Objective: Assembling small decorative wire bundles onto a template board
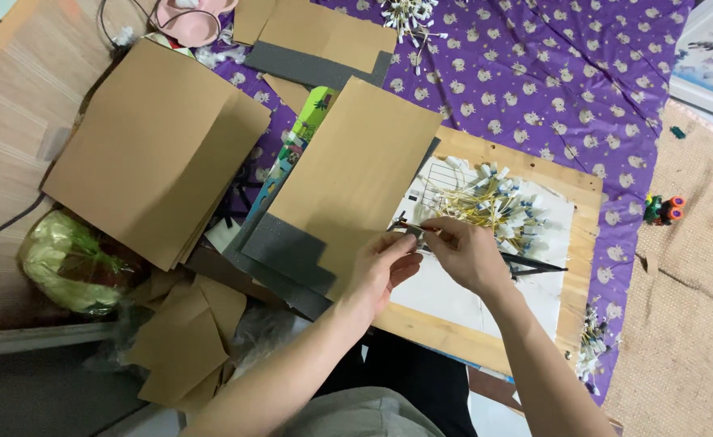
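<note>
Both hands, left (385, 263) and right (463, 252), pinch a small strip (411, 230) (dark, thin), lying roughly sideways.

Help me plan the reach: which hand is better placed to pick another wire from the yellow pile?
Probably the right hand: it lies nearest the wire pile, while the left hand sits farther back, over the cardboard.

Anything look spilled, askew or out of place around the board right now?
Nothing spilled. The brown sheet lies skewed, overhanging the wooden board. A small toy sits alone on the woven mat. Both hands pinch a small piece over the white paper.
</note>
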